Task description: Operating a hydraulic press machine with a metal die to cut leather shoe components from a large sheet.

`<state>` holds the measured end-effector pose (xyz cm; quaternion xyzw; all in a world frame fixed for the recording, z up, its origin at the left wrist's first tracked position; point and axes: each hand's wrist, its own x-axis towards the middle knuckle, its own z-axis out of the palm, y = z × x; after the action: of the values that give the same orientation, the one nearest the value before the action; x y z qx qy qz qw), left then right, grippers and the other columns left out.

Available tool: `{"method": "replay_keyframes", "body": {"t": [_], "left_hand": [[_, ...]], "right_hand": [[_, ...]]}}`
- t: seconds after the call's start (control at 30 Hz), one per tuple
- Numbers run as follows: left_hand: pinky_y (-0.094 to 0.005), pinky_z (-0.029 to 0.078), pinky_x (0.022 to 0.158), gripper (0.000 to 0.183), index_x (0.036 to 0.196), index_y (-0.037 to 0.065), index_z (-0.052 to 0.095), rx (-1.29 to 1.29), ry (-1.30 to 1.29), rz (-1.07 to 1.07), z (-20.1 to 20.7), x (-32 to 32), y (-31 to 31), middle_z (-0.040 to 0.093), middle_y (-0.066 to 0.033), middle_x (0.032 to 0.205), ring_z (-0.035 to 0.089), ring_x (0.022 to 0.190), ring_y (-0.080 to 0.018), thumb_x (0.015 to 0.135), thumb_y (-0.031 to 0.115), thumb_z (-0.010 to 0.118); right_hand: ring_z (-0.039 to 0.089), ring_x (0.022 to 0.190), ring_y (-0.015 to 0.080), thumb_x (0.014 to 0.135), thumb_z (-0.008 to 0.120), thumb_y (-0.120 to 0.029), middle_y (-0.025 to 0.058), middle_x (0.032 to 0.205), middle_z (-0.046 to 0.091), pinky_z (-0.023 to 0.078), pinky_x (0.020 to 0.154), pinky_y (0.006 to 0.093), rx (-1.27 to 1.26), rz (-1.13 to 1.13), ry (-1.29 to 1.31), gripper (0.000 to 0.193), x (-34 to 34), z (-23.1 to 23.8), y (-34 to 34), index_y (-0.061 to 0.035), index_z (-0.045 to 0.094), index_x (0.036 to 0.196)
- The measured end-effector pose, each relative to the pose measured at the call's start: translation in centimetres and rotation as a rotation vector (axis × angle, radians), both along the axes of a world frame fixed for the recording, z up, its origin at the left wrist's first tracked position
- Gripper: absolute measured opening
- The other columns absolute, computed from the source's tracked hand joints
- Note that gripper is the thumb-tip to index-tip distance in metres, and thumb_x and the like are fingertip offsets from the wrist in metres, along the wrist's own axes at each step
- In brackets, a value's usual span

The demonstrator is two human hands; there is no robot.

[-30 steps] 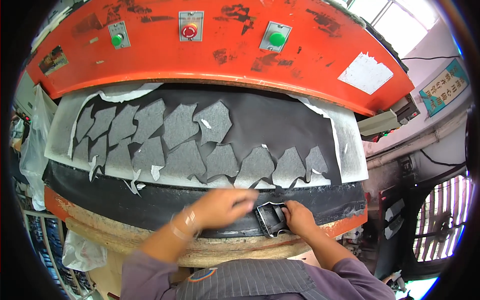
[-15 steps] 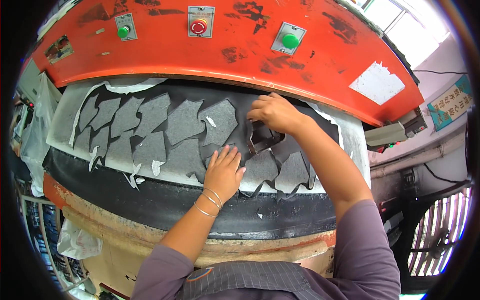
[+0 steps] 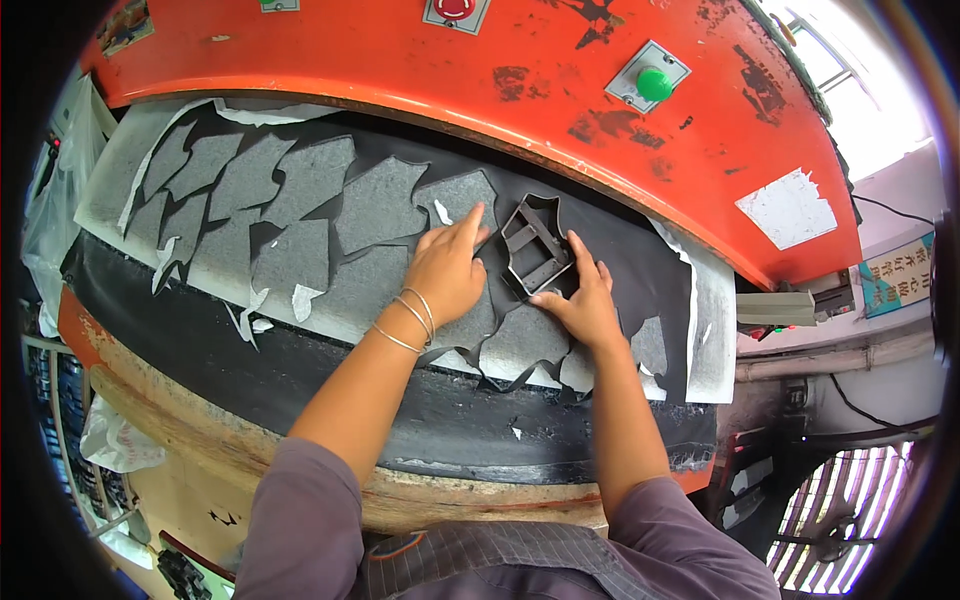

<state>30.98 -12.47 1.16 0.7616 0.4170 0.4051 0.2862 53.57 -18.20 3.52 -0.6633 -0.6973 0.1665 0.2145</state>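
A metal cutting die (image 3: pixel 513 262), an open frame with inner crossbars, stands on the dark sheet material (image 3: pixel 622 245). My right hand (image 3: pixel 588 305) grips its near right corner, thumb at the near edge and fingers along the right side. Left of the die, my left hand (image 3: pixel 450 268) rests over the grey cut-out shapes, index finger stretched forward and holding nothing I can see. Beneath that finger lies a grey cut-out piece (image 3: pixel 462 190) with a white scrap (image 3: pixel 442 212) on it. More angular grey pieces (image 3: pixel 312 178) fill the sheet's left side.
An orange press beam (image 3: pixel 420 65) spans the far side, with a green button (image 3: pixel 654 84) and a red button (image 3: pixel 455 8). A black padded edge (image 3: pixel 330 375) and a worn wooden rail (image 3: pixel 270 460) run along the near side. A plastic bag (image 3: pixel 60 230) hangs at the left.
My right hand has moved from the die's far side to its near right corner, and the die has turned. My left hand has slid forward. The view has shifted.
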Motion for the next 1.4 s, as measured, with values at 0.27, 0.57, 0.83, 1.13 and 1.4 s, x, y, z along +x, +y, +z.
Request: {"method": "replay_keyframes", "body": {"t": [0.27,0.57,0.83,1.13,1.4], "left_hand": [[-0.0442,0.025,0.112,0.063,0.137,-0.004,0.032,0.006,0.203,-0.125,-0.8,-0.6,0.4,0.058,-0.0126,0.127,0.050,0.121,-0.0315,0.077,0.005,0.050],[-0.0447,0.028,0.110,0.061,0.135,-0.006,0.034,0.003,0.171,-0.159,-0.6,-1.3,1.1,0.059,-0.0132,0.126,0.050,0.121,-0.0303,0.076,0.002,0.049],[-0.0461,0.030,0.109,0.068,0.139,-0.004,0.026,0.019,0.061,-0.072,-1.4,-1.0,1.3,0.060,-0.0155,0.122,0.051,0.118,-0.0347,0.075,-0.001,0.049],[-0.0423,0.031,0.107,0.067,0.140,-0.004,0.027,0.037,0.206,-0.102,-0.4,0.0,1.8,0.062,-0.0129,0.122,0.050,0.120,-0.0339,0.076,0.001,0.049],[-0.0372,0.032,0.105,0.066,0.141,-0.001,0.030,0.038,0.213,-0.065,0.5,1.2,-0.1,0.062,-0.0155,0.122,0.047,0.124,-0.0315,0.078,0.001,0.049]], "right_hand": [[0.049,0.123,0.0307,0.062,0.082,-0.044,0.0199,0.128,0.055,0.020,0.111,0.0476,0.042,-0.154,-0.080,0.103,-0.7,-0.7,-0.5,-0.0013,0.032,0.141],[0.049,0.123,0.0291,0.060,0.083,-0.040,0.0142,0.130,0.055,0.021,0.110,0.0474,0.031,-0.151,-0.103,0.101,-1.1,-1.4,0.6,-0.0049,0.033,0.141],[0.048,0.125,0.0298,0.059,0.083,-0.040,0.0135,0.125,0.058,0.021,0.111,0.0456,0.109,-0.185,-0.024,0.108,-0.8,-2.7,0.2,-0.0009,0.029,0.143],[0.050,0.122,0.0318,0.064,0.079,-0.044,0.0209,0.129,0.054,0.028,0.108,0.0466,0.229,-0.103,-0.080,0.084,0.6,-2.7,1.2,0.0009,0.050,0.128],[0.050,0.122,0.0291,0.065,0.077,-0.050,0.0196,0.130,0.054,0.026,0.109,0.0438,0.270,-0.109,-0.049,0.084,1.9,-2.0,-0.4,-0.0015,0.052,0.128]]}}
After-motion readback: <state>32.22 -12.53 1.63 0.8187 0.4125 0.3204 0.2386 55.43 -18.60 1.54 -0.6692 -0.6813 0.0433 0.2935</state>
